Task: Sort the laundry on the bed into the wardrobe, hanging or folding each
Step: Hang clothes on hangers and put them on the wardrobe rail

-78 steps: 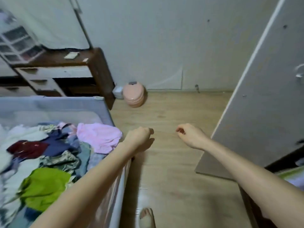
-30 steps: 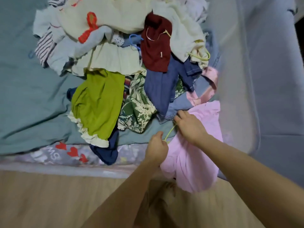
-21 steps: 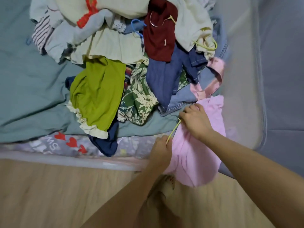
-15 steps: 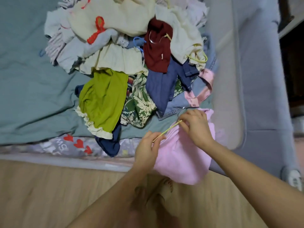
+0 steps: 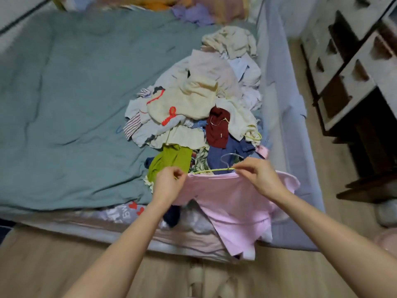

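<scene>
Head view looks down on a wide bed covered by a rumpled grey-green quilt (image 5: 71, 108), with a padded grey bed rail (image 5: 285, 117) along its right side. A brown and white drawer unit (image 5: 352, 67) stands beyond the rail on the pale wooden floor (image 5: 43, 267). Against the rail lies a heap of mixed laundry (image 5: 199, 100), mostly cream and white cloth, with an olive-green garment (image 5: 171, 162), a dark red garment (image 5: 218, 127) and a blue denim piece (image 5: 223, 153) at its near end. A pale pink cotton top (image 5: 234, 203) is lifted just above the bed's near edge and droops over it. A thin yellow-green wire hanger (image 5: 211, 170) runs along the top's neckline, its hook rising over the denim. The left hand (image 5: 168, 182) pinches the hanger's left end and the pink cloth. The right hand (image 5: 261, 175) pinches the hanger near its hook; both grips are pressed together on it.
</scene>
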A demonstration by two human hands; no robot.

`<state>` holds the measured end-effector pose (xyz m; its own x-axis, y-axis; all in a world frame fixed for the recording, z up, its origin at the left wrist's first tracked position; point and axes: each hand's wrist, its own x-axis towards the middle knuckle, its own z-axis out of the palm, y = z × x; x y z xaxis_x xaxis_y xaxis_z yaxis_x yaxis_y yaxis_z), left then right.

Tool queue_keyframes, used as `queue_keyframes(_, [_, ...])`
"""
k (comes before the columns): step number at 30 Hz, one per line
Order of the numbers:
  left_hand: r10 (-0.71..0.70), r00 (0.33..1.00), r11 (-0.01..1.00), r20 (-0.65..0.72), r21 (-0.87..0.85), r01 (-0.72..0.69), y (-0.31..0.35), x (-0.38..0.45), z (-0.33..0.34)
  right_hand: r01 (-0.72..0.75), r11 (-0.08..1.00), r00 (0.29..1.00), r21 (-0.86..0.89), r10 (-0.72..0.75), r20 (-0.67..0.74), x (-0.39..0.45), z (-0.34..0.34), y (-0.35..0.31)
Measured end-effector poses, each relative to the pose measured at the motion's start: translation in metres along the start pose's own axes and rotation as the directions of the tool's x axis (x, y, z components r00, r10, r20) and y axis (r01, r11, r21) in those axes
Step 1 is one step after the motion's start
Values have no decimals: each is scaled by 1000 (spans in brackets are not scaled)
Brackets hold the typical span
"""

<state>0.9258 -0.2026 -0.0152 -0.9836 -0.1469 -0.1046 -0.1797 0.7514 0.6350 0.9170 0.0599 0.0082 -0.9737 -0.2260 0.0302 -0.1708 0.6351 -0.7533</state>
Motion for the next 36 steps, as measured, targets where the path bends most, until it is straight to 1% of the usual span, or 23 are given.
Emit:
queue_keyframes(1, [-6, 1000, 1000, -1, -21, 6, 5, 1, -6, 8, 1000, 1000, -1, -8, 4, 2, -4, -6])
queue_keyframes(3, [47, 999, 998, 15, -29, -47, 15, 4, -18, 17, 1000, 1000, -16, -17, 8, 7, -13, -16])
queue_keyframes(5, [125, 991, 992, 48, 7, -126, 23, 8, -30, 17, 1000, 1000, -20, -17, 7, 11, -22, -25])
queue_keyframes(7, [261, 962, 964, 77, 28, -264, 27, 15, -43, 5, 1000, 1000, 1, -5, -8, 14, -33, -34])
queue_keyframes(9, [426, 898, 900, 110, 52, -433, 30, 22, -54, -3, 999, 999, 32, 4, -39, 17, -44, -41])
queue_keyframes(11, [556, 823, 815, 116, 116, -567, 33, 25, -64, 0, 999, 998, 39, 3, -59, 21, -54, -46])
queue_keyframes(14, [681, 727, 696, 86, 235, -679, 39, 22, -75, 15, 999, 998, 30, -13, -56, 26, -63, -49])
queue_keyframes(15, [700, 712, 679, 64, 248, -690, 42, 21, -77, 14, 1000, 999, 27, -13, -45, 27, -64, -50])
queue_keyframes(17, [678, 735, 718, 14, 205, -665, 48, 21, -80, 26, 999, 1000, 24, -26, -4, 27, -62, -53])
queue_keyframes(18, [658, 753, 741, 18, 166, -651, 52, 22, -81, 41, 999, 999, 32, -41, 11, 27, -60, -55])
queue_keyframes(19, [642, 765, 755, 48, 133, -642, 55, 23, -81, 53, 997, 998, 48, -54, 19, 27, -57, -58])
queue_keyframes(21, [583, 798, 798, 154, 79, -598, 58, 23, -81, 60, 994, 998, 86, -63, 26, 30, -53, -61])
queue_keyframes(23, [495, 833, 864, 247, -36, -503, 60, 20, -81, 65, 992, 996, 108, -71, 58, 34, -47, -65])
queue_keyframes(25, [428, 852, 902, 301, -193, -385, 64, 16, -80, 102, 991, 984, 90, -114, 134, 43, -39, -71])
queue_keyframes(27, [385, 876, 912, 289, -264, -314, 68, 12, -80, 170, 984, 960, 56, -178, 215, 54, -29, -81])
queue_keyframes(28, [356, 898, 914, 258, -298, -277, 66, 12, -82, 205, 978, 951, 48, -210, 226, 60, -24, -86])
queue_keyframes(30, [293, 933, 907, 211, -371, -201, 54, 14, -93, 214, 975, 962, 56, -220, 163, 70, -15, -96])
queue_keyframes(33, [241, 947, 904, 211, -404, -140, 29, 24, -122, 193, 979, 981, 64, -194, 12, 86, 1, -108])
queue_keyframes(36, [199, 941, 904, 274, -421, -68, 8, 44, -150, 196, 976, 981, 98, -196, -9, 105, 23, -131])
